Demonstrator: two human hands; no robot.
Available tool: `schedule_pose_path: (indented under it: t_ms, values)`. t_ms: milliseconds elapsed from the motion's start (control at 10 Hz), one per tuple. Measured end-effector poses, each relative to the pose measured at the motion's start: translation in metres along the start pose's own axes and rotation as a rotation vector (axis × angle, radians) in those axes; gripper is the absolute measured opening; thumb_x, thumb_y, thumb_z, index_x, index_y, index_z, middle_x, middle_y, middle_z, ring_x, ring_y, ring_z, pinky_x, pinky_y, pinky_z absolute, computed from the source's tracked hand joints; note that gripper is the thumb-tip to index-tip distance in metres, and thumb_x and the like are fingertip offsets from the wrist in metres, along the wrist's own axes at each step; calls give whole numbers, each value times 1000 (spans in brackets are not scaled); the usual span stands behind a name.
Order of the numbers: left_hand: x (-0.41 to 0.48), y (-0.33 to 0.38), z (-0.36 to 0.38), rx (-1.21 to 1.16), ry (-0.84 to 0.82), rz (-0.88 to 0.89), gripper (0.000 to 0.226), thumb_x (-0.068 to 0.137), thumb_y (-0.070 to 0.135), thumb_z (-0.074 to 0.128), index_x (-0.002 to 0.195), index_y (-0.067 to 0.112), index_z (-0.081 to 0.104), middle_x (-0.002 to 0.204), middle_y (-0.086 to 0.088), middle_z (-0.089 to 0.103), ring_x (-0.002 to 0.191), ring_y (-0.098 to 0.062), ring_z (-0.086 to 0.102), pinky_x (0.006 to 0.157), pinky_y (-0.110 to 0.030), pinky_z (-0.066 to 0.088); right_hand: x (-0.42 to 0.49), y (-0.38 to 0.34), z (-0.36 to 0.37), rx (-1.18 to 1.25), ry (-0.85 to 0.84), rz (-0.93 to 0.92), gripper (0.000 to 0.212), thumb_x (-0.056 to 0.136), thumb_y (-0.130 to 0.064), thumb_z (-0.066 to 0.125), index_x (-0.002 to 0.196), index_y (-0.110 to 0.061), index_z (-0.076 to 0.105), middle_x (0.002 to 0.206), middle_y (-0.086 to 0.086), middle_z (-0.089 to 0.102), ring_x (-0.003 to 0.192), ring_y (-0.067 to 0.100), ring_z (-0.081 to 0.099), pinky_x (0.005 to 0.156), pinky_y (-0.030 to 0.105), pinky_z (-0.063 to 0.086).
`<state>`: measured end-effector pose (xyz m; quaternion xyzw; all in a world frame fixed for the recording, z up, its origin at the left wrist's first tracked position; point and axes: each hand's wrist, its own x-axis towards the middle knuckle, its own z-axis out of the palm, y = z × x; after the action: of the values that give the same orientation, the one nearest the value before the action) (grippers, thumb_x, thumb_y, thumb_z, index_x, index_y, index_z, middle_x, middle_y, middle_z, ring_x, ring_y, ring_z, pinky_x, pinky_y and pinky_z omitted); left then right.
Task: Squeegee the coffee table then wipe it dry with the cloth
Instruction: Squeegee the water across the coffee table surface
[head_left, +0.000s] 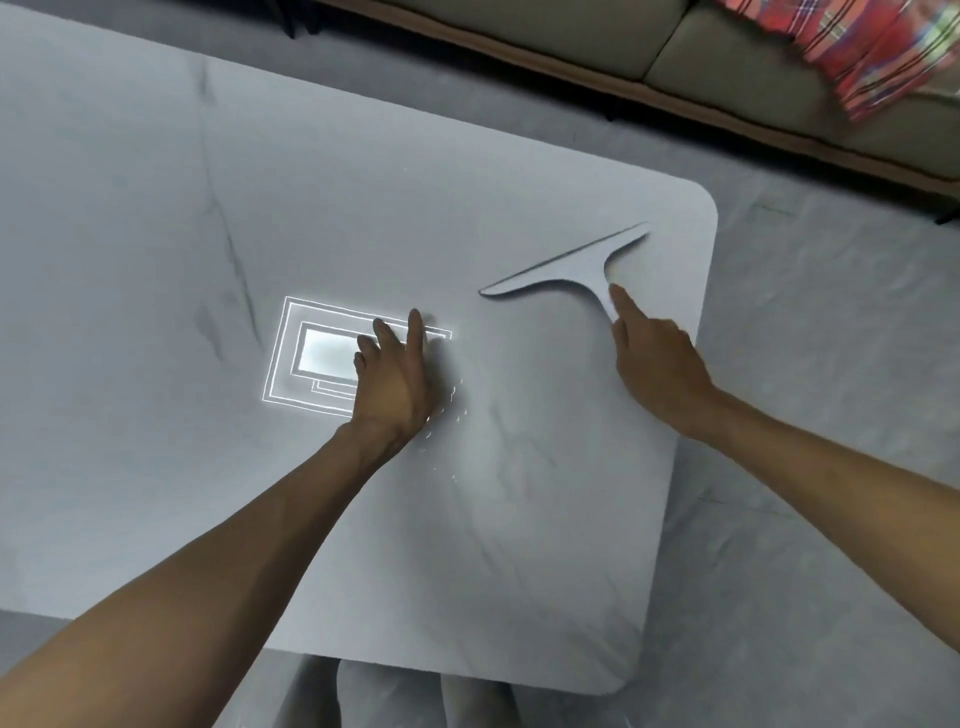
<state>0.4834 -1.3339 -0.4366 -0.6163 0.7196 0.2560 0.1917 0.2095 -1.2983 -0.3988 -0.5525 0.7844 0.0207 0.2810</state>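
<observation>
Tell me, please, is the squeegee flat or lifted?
Flat: the squeegee lies with its whole T against the coffee table, right hand on its handle.

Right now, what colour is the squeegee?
The squeegee is pale grey; the head view shows it.
</observation>
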Motion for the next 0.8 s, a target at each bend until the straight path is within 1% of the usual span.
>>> schedule_pose_path:
  t_ms: [100, 200, 300, 400, 500, 600, 700, 800]
  values:
    - [8, 27, 16, -39, -53, -19, 76, 96, 25, 42, 154, 9, -4, 150, -41, 12, 130, -62, 27, 108, -57, 30, -60, 28, 8, -62, -138, -3, 53, 104, -20, 32, 154, -25, 14, 75, 4, 56, 64, 18, 54, 62, 30, 43]
    - [13, 34, 24, -84, -79, -41, 80, 95, 25, 44, 154, 11, -8, 150, -44, 7, 133, -65, 19, 109, -60, 27, -78, 40, 0, -77, -189, 7, 53, 104, -21, 34, 153, -26, 17, 64, -7, 48, 54, 7, 47, 57, 25, 39]
    - [22, 34, 21, -207, -146, -99, 84, 89, 25, 54, 154, 27, 0, 154, -34, 10, 138, -58, 18, 109, -64, 25, -45, 42, -30, -29, -79, -86, 52, 102, -23, 37, 152, -31, 23, 67, 0, 53, 62, 22, 59, 60, 28, 39]
    - [24, 38, 18, -288, -155, -145, 79, 90, 31, 51, 154, 28, 5, 155, -31, 9, 139, -56, 16, 109, -65, 23, 7, 28, -52, -24, 62, -121, 52, 100, -17, 37, 150, -30, 26, 80, 10, 57, 76, 36, 61, 62, 32, 39]
    - [33, 39, 18, -441, -170, -262, 73, 93, 37, 35, 154, 15, 0, 153, -37, 9, 139, -60, 9, 110, -65, 20, 79, 8, -67, 82, 123, 93, 53, 98, -14, 34, 148, -29, 26, 116, 21, 56, 102, 42, 55, 72, 36, 42]
    - [37, 39, 27, -372, -215, -250, 76, 89, 37, 27, 153, 8, -4, 147, -44, 15, 135, -66, 6, 108, -66, 22, 88, 6, -60, 103, 109, 182, 51, 96, -11, 35, 146, -24, 30, 118, 26, 56, 103, 42, 55, 67, 37, 41]
    - [37, 42, 23, -436, -123, -281, 87, 75, 54, 17, 153, 16, 10, 154, -31, 15, 139, -58, 17, 109, -66, 22, 40, 18, -33, 51, 121, 89, 51, 96, -7, 42, 146, -14, 32, 96, 27, 64, 88, 42, 61, 63, 33, 37]
    - [32, 43, 24, -446, -157, -343, 89, 73, 55, 18, 153, 17, 12, 157, -26, 13, 140, -54, 19, 110, -65, 22, -10, 29, -11, 66, 93, 78, 54, 99, -11, 41, 151, -16, 25, 86, 25, 64, 76, 38, 62, 64, 35, 43]
